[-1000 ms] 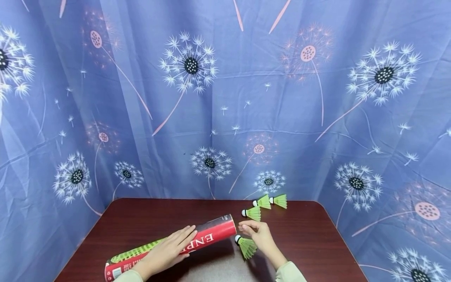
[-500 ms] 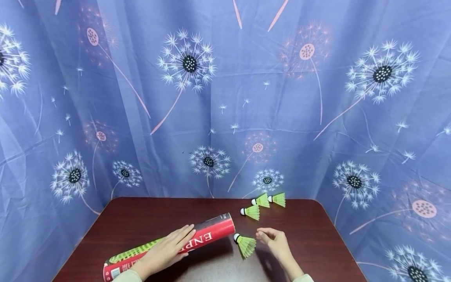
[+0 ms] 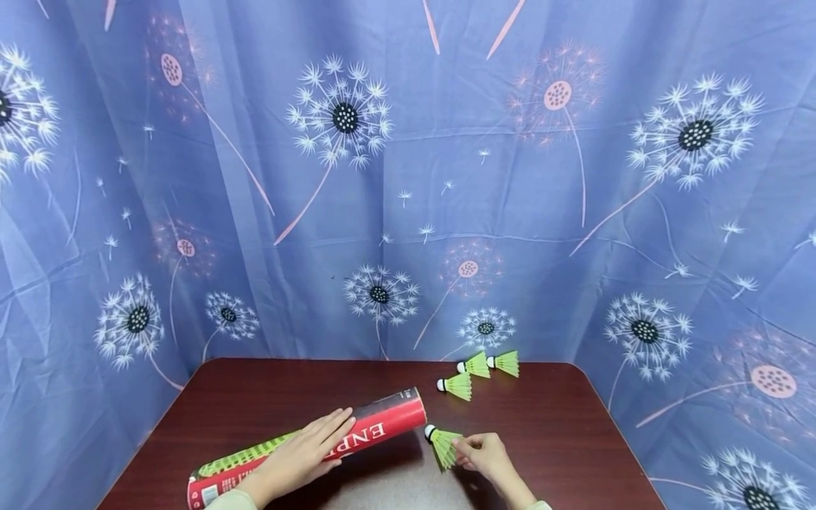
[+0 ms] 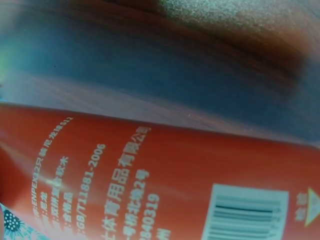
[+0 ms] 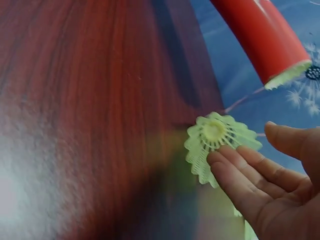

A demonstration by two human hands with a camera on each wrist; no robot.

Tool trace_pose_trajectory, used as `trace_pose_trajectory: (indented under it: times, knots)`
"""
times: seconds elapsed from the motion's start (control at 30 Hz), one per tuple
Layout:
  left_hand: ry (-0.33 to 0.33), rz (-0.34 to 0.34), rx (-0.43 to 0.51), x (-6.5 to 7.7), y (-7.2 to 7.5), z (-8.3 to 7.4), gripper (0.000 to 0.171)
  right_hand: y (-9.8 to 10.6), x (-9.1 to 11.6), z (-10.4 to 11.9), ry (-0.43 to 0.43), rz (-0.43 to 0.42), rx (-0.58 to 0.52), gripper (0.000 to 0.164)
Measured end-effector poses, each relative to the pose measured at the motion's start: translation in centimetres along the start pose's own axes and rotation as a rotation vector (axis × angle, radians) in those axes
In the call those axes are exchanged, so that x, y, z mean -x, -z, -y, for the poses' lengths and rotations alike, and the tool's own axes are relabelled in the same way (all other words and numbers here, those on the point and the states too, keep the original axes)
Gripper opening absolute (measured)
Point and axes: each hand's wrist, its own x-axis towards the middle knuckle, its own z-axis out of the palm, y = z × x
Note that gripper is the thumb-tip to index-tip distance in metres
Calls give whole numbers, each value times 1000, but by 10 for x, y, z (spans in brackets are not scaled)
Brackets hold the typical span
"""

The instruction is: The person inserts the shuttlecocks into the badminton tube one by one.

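Note:
My left hand (image 3: 304, 453) lies across a red, black and green shuttlecock tube (image 3: 389, 421), fingers over its top and thumb along the near side. The tube slants up to the right, its right end raised off the table. A yellow-green shuttlecock (image 3: 443, 450) with a white cork sits just below that end. My right hand (image 3: 487, 457) has its fingertips at this shuttlecock's skirt (image 5: 200, 145); in the right wrist view the thumb stands apart from the fingers. A pale green edge shows at the tube's mouth (image 5: 290, 75). Printed text and a barcode (image 4: 247, 212) fill the left wrist view.
Three more shuttlecocks lie farther back: one (image 3: 455, 387) behind the tube's end, another (image 3: 474, 365) beyond it, the last (image 3: 505, 363) near the back edge. The dark red wooden table (image 3: 548, 425) meets a blue dandelion-print curtain (image 3: 408, 163).
My right hand drew back right from the tube's end, then came in to the near shuttlecock's skirt. The left hand and the tube have stayed in place.

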Motion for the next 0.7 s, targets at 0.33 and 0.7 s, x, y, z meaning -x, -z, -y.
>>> trace_pose_trajectory:
  times: [0.33,0.7]
  knots:
    - [-4,-9,-7,0,-1,0,65,-11,-6,-3,65,-22,21,17]
    - [2,1,-5,3,1,-2,68,-6,-9,-8,99,-104,79,7]
